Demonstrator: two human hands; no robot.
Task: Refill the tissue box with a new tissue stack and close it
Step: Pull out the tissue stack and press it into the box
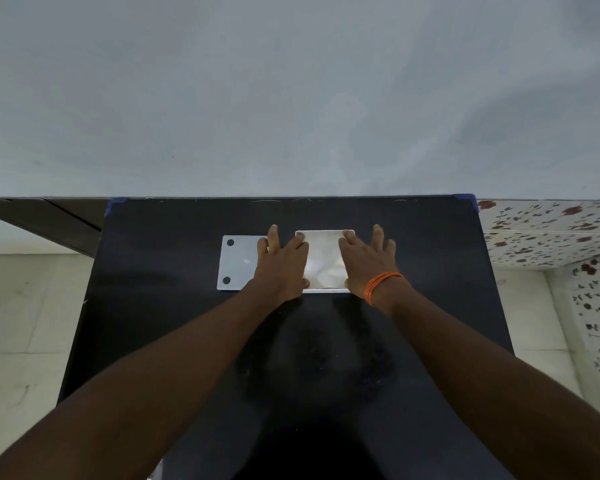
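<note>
Black table point(174, 341) set against a grey wall point(291, 81), pale floor tiles point(21, 323) on either side. White tissue box point(326, 233) lying open near the table's far edge, centred, crumpled white tissue stack point(324, 263) showing inside. Flat white lid point(238, 263) with two dark dots just beside the box, toward the left edge. Left hand point(283, 263) and right hand point(369, 259) spread flat, fingers splayed, pressing the box's left and right sides. Orange wristband point(378, 284) on the right wrist.

Matt black table point(174, 341); smooth white plastic lid point(238, 263); soft crinkled tissues point(324, 259)
</note>
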